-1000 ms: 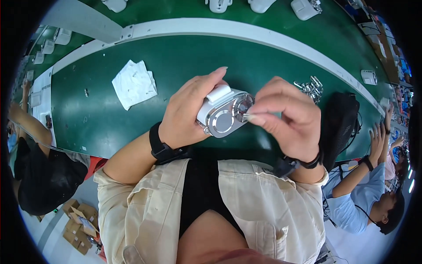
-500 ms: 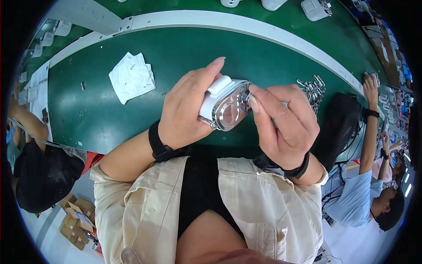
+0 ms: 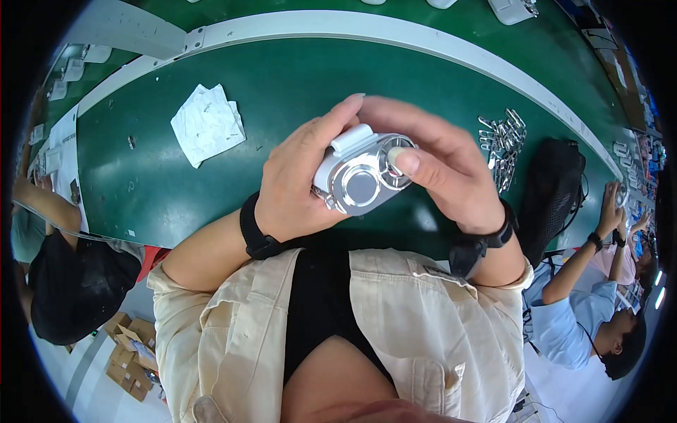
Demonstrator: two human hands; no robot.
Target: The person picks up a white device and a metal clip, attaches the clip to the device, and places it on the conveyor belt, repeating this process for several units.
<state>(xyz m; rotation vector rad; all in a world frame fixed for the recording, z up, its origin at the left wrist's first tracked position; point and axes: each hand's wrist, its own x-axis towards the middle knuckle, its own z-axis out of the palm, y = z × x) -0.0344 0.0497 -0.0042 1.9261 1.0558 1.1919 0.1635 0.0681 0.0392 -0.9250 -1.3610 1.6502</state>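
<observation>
Over the near middle of the green table I hold a small white housing with a shiny chrome end face (image 3: 352, 202). That face has a large round disc on one side and a smaller round recess on the other. My left hand (image 3: 288, 180) is wrapped round the white body from the left, thumb along its far side. From the right, my right hand (image 3: 462, 173) presses its thumb at the smaller recess. The right fingers arch round the far side, slightly blurred, their tips partly hidden. Whether a small part sits under the thumb I cannot tell.
White paper sheets (image 3: 208, 127) lie at left on the green table (image 3: 141, 190). A pile of shiny metal parts (image 3: 504, 144) and a black mesh pouch (image 3: 553, 190) lie at right. A white rail (image 3: 338, 21) crosses the far edge. Co-workers sit at both sides.
My right hand has gone from a fingertip pinch at the chrome face to thumb on the recess with fingers round the far side. The chrome face has turned more upward.
</observation>
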